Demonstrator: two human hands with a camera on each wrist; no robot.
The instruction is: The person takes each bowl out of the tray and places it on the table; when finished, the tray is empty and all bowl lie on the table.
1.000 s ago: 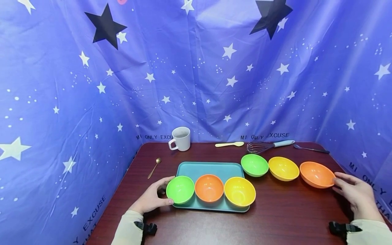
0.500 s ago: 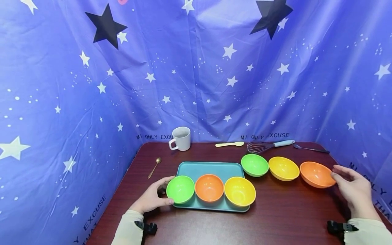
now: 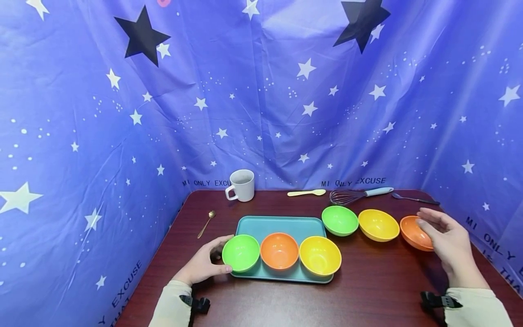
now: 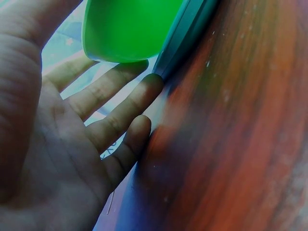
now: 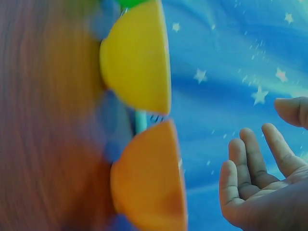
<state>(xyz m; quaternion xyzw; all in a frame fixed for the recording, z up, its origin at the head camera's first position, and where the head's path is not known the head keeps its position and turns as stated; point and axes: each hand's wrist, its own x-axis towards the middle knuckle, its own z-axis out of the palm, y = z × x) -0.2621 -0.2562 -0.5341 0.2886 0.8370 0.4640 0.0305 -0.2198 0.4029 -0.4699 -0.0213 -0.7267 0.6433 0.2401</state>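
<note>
On the teal tray point(image 3: 282, 221), a green bowl point(image 3: 241, 253), an orange bowl point(image 3: 279, 251) and a yellow bowl point(image 3: 320, 255) stand in a row. My left hand point(image 3: 200, 265) is spread around the left side of that green bowl; in the left wrist view its fingers are fairly straight, with tips at the bowl and tray edge. A second row to the right has another green bowl point(image 3: 340, 220), another yellow bowl point(image 3: 378, 225) and another orange bowl point(image 3: 411, 233). My right hand point(image 3: 451, 243) hovers above this orange bowl, fingers loose and holding nothing, hiding its right part.
Along the back of the table lie a pale yellow spoon point(image 3: 306, 193), a whisk point(image 3: 359, 194) and a dark-handled spoon point(image 3: 416, 198). A grey-white mug point(image 3: 242, 186) stands back left, with a small gold spoon point(image 3: 206, 224) before it. Starry blue cloth point(image 3: 261, 113) hangs behind.
My right hand has come away from the right rim of the far-right orange bowl and moved left and up over it. The left hand and the bowls have stayed put.
</note>
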